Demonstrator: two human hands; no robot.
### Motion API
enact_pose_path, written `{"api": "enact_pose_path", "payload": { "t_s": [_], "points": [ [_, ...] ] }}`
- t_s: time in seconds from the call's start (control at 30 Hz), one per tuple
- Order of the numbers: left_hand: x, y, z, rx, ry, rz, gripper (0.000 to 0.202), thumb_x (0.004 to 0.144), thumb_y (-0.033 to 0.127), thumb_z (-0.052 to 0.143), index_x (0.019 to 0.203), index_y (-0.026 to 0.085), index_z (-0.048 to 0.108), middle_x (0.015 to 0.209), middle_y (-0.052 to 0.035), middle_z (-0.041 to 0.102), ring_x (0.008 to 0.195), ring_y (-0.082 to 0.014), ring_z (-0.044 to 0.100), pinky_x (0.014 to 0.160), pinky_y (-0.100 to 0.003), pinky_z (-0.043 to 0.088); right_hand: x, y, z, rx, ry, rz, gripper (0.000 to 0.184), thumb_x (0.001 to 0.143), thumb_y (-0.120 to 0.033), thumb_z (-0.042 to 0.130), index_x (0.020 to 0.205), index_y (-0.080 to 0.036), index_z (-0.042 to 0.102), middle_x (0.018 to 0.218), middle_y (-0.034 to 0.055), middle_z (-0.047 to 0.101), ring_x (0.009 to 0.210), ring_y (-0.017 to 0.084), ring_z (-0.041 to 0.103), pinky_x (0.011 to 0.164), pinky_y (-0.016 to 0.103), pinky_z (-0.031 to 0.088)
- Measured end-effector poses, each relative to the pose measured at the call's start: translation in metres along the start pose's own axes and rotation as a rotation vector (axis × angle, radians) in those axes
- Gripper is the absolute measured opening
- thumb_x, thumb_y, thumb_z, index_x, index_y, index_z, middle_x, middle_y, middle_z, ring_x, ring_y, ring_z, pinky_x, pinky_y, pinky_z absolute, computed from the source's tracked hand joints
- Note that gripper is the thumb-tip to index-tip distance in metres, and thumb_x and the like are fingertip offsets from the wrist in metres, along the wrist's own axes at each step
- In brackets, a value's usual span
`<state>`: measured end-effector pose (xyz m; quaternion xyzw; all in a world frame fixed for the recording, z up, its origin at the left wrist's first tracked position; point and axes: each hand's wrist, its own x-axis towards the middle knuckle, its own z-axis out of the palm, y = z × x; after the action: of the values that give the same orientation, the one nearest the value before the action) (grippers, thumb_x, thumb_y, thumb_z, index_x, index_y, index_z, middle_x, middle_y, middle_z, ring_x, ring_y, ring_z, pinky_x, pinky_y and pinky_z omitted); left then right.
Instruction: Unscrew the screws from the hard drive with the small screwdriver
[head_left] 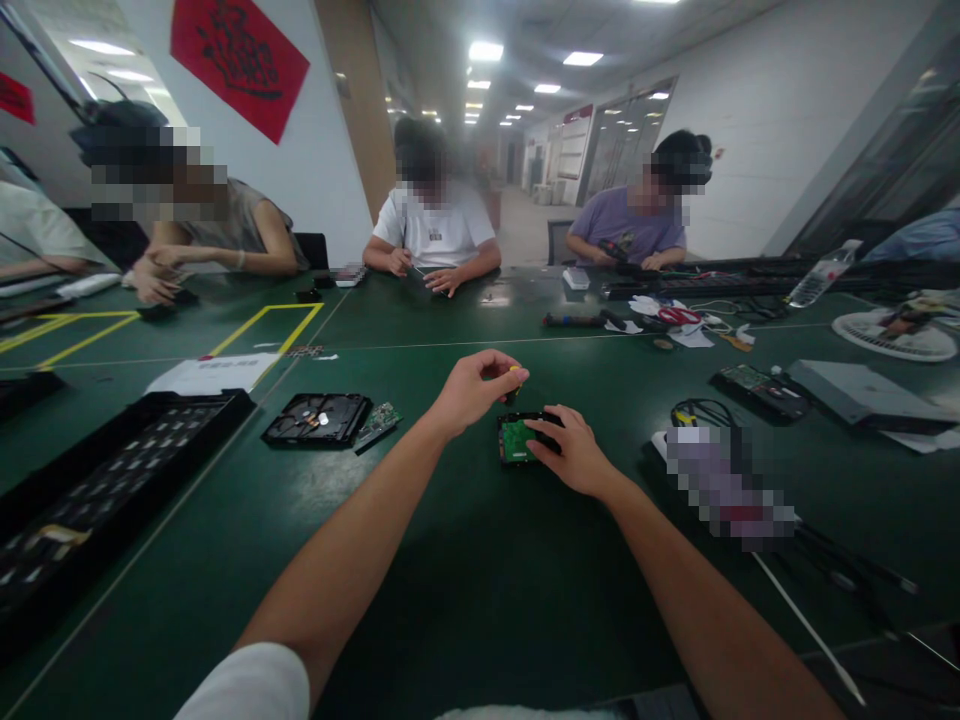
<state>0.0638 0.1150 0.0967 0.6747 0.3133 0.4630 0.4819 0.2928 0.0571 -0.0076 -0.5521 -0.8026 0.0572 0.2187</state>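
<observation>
A black hard drive with a green circuit board (515,440) lies on the dark green table (480,600) in front of me. My right hand (570,450) rests on its right side, fingers curled over the case and pressing it down. My left hand (474,388) hovers just above the drive's top edge, closed in a pinch on a small screwdriver with a yellow handle (514,374), tip pointing down at the drive.
An opened drive (316,417) with a loose circuit board (379,422) lies to the left, beside a long black tray (97,480). More drives, cables and tools sit at the right (757,388). Three other people work at the far side.
</observation>
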Motion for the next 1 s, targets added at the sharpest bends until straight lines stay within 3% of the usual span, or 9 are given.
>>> {"api": "enact_pose_path", "payload": {
  "t_s": [0.37, 0.57, 0.83, 1.0],
  "points": [
    [0.0016, -0.0010, -0.0041, 0.024, -0.076, 0.009, 0.031, 0.087, 0.046, 0.073, 0.099, 0.017, 0.073, 0.091, -0.0061, 0.070, 0.082, -0.0163, 0.064, 0.065, -0.026, 0.055, 0.0008, 0.0013, 0.0011, -0.004, 0.000, -0.002, 0.045, 0.101, -0.054, 0.055, 0.141, -0.038, 0.063, 0.151, 0.0109, 0.050, 0.145, 0.036, 0.039, 0.112, 0.061, 0.038],
    [0.0025, -0.0008, -0.0039, -0.016, -0.057, -0.003, 0.032, 0.091, 0.044, 0.067, 0.110, 0.019, 0.074, 0.098, -0.0061, 0.070, 0.084, -0.0160, 0.064, 0.065, -0.026, 0.057, 0.0010, 0.0029, 0.0023, -0.011, -0.002, -0.002, 0.045, 0.100, -0.054, 0.056, 0.141, -0.037, 0.063, 0.151, 0.0112, 0.050, 0.145, 0.036, 0.039, 0.112, 0.061, 0.038],
    [0.0013, -0.0036, -0.0030, 0.028, -0.001, 0.014, 0.032, 0.084, 0.045, 0.078, 0.094, 0.016, 0.067, 0.086, -0.0050, 0.067, 0.076, -0.0146, 0.062, 0.057, -0.023, 0.053, 0.0003, 0.0008, 0.0005, -0.001, -0.009, 0.001, 0.045, 0.101, -0.054, 0.054, 0.142, -0.038, 0.062, 0.152, 0.0105, 0.049, 0.146, 0.036, 0.037, 0.113, 0.062, 0.037],
    [0.0011, -0.0044, 0.0001, -0.015, 0.004, 0.009, 0.035, 0.083, 0.042, 0.081, 0.093, 0.017, 0.059, 0.092, -0.0074, 0.070, 0.078, -0.0157, 0.065, 0.056, -0.024, 0.053, 0.0002, 0.0005, -0.0001, -0.001, -0.020, 0.010, 0.045, 0.101, -0.054, 0.054, 0.143, -0.038, 0.061, 0.152, 0.0102, 0.048, 0.146, 0.036, 0.037, 0.113, 0.062, 0.037]
  ]
}}
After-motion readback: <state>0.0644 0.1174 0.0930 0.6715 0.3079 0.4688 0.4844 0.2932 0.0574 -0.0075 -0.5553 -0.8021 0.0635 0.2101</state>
